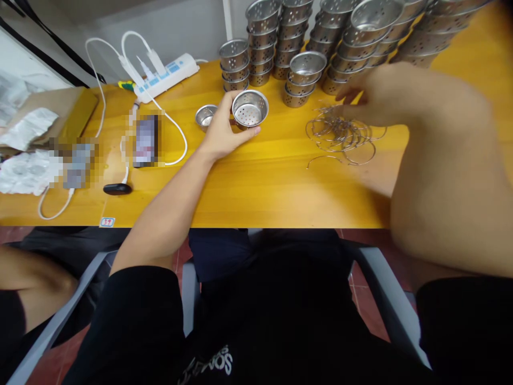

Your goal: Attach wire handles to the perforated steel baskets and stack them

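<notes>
The person's left hand [224, 127] is gripping a perforated metal cup [250, 109], thumb curving round the near side and fingers round the far left side; the cup's mouth is facing up toward the viewer, showing a holed base. Whether its underside is touching the wooden table [260, 198] is not showing clearly. A smaller metal cup [206, 116] is sitting just beyond the left hand's wrist side. The right hand [366, 101] is hovering palm-down at the far right of a tangle of thin wire hooks [339, 131], fingers partly curled; whether they are pinching a wire cannot be told. One wire piece is protruding at the tangle's near left. Behind both hands, stacked perforated cups [262, 45] are standing in columns, a shorter stack [305, 77] standing nearer the tangle. To the left, a white power strip [172, 77] is holding several plugs, and a phone [145, 140] is lying near its cable.
</notes>
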The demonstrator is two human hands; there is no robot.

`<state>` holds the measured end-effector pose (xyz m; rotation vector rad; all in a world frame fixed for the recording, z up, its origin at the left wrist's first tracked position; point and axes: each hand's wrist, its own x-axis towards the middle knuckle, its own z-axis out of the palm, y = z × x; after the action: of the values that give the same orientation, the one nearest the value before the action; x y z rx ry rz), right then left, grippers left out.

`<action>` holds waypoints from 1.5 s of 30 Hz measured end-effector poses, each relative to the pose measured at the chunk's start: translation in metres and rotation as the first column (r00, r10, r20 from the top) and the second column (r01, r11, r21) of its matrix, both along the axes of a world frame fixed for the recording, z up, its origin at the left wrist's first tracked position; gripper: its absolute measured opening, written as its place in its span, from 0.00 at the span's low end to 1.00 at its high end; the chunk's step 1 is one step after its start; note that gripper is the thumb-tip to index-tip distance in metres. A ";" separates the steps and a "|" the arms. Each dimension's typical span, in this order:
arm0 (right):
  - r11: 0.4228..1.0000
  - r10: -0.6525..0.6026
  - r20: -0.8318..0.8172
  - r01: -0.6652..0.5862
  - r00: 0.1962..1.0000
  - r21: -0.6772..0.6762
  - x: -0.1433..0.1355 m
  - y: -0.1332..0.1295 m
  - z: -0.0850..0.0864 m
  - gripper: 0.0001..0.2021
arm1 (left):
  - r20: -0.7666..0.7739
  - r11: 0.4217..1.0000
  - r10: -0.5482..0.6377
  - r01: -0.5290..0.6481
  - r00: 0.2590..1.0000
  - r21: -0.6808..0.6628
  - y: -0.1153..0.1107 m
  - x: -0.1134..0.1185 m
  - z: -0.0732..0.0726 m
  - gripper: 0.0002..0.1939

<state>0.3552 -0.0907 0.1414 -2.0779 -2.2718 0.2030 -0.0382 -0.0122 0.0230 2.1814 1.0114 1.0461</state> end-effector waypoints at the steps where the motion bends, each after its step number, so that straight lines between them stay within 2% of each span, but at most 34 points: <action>1: 0.997 -0.012 0.084 0.018 0.996 -0.072 0.008 0.007 -0.005 0.06 | -0.002 1.000 -0.002 0.002 1.000 -0.006 -0.002 0.001 0.002 0.51; 2: 0.992 -0.001 0.118 0.016 0.993 -0.126 0.014 0.014 -0.011 0.11 | -0.001 1.000 -0.003 0.003 1.000 -0.011 -0.003 0.002 0.003 0.51; 4: 0.990 0.015 0.150 0.006 0.989 -0.139 0.018 0.022 -0.018 0.15 | 0.006 1.000 0.001 -0.001 1.000 -0.013 -0.004 0.004 0.004 0.50; 8: 0.997 -0.038 0.116 0.046 0.993 -0.066 0.003 0.021 -0.018 0.08 | 0.000 1.000 0.015 -0.015 1.000 -0.014 -0.006 0.004 0.006 0.48; 12: 0.987 -0.090 0.113 0.104 0.990 -0.122 -0.015 0.015 -0.015 0.14 | -0.012 1.000 0.025 -0.025 1.000 -0.007 -0.005 0.001 0.004 0.47; 20: 0.992 -0.053 0.174 0.071 0.983 -0.100 -0.020 0.022 -0.031 0.08 | -0.012 1.000 -0.005 0.005 1.000 -0.005 -0.004 -0.001 0.000 0.48; 27: 0.996 -0.052 0.123 0.060 0.991 -0.068 -0.011 0.022 -0.027 0.06 | 0.004 0.999 -0.017 0.017 1.000 -0.037 0.001 -0.002 -0.003 0.51; 30: 0.994 -0.068 0.089 0.075 0.994 -0.074 -0.009 0.022 -0.027 0.05 | 0.007 0.999 -0.036 0.036 0.999 -0.034 0.001 -0.002 -0.003 0.50; 36: 0.992 -0.046 0.138 0.061 0.989 -0.108 -0.018 0.016 -0.025 0.08 | 0.002 0.999 -0.032 0.032 0.999 -0.025 -0.002 0.000 -0.001 0.50; 38: 0.992 -0.050 0.133 0.064 0.990 -0.108 -0.019 0.016 -0.025 0.05 | 0.011 0.999 -0.036 0.036 0.999 -0.031 -0.002 -0.001 -0.001 0.50; 40: 0.993 -0.047 0.128 0.060 0.991 -0.098 -0.017 0.018 -0.024 0.02 | 0.011 0.999 -0.036 0.036 0.999 -0.036 0.000 -0.001 -0.003 0.49; 45: 0.997 -0.045 0.068 0.049 0.997 -0.065 -0.006 0.019 -0.019 0.04 | -0.001 0.999 -0.035 0.035 0.999 -0.037 0.000 -0.001 -0.004 0.48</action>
<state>0.3490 -0.0722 0.1226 -2.1998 -2.2805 0.2135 -0.0395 -0.0117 0.0192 2.1633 0.9824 1.0022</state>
